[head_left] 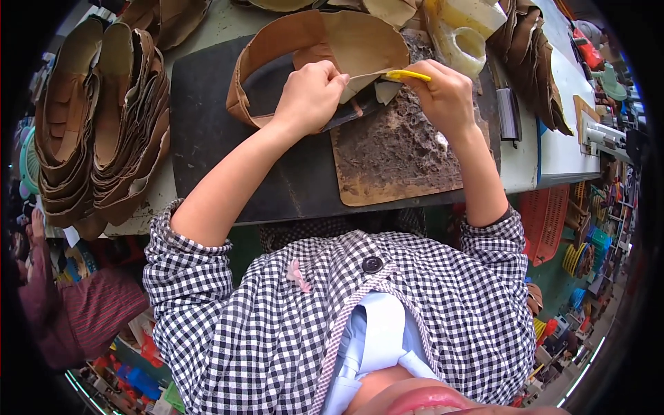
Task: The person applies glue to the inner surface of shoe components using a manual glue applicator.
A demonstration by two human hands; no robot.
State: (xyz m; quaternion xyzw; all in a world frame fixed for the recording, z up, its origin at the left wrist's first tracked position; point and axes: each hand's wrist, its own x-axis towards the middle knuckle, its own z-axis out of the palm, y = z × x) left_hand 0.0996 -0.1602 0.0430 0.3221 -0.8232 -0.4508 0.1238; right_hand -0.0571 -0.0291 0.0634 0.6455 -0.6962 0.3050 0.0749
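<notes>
A brown leather upper (363, 43) with tan lining stands in a wide loop on the black mat (207, 131). My left hand (311, 95) is closed, thumb and fingers pinching the upper's near edge at the middle of the loop. Opposite it, my right hand (443, 97) grips a small yellow tool (409, 75), which meets the same edge. The tool's working end is too small to make out, so I cannot tell its exact kind. Just below the tool, a small grey-white scrap (387, 92) shows against the upper.
Nested stacks of brown uppers (100, 131) rise at the table's left, with another pile (529, 62) far right. A rough, stained board (401, 149) lies under my right forearm's side. Beyond it stands a yellowish plastic container (465, 45). Another person's sleeve (104, 304) shows at far left.
</notes>
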